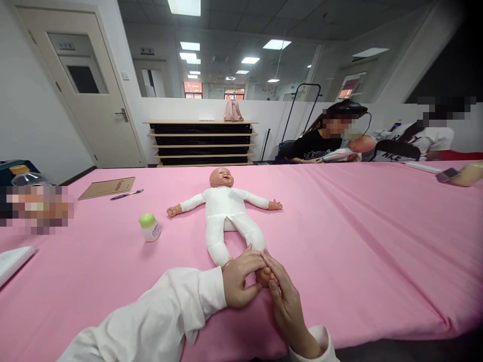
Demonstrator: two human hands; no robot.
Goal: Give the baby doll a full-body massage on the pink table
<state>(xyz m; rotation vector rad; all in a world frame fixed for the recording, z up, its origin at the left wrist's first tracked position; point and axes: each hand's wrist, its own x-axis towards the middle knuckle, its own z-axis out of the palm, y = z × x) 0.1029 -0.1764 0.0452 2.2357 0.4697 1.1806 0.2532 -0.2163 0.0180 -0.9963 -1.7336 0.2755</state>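
Observation:
A baby doll [228, 203] in white cloth lies on its back on the pink-covered table, arms spread and head at the far side. My left hand [243, 281] curls over the ankle of its leg on the right, thumb lying below the foot. From the right, my right hand [287, 301] cups the same bare foot [265, 276], its fingers reaching up past the toes and its thumb against them. Both hands are closed around this foot and partly hide it. The doll's other foot is mostly hidden behind my left hand.
Left of the doll stands a jar with a green lid [150, 227]. Farther back lie a brown notebook [107, 187] and a pen [127, 194]. A white object [15, 262] sits at the left edge. Across the table, a seated person [317, 143] holds another doll [360, 145].

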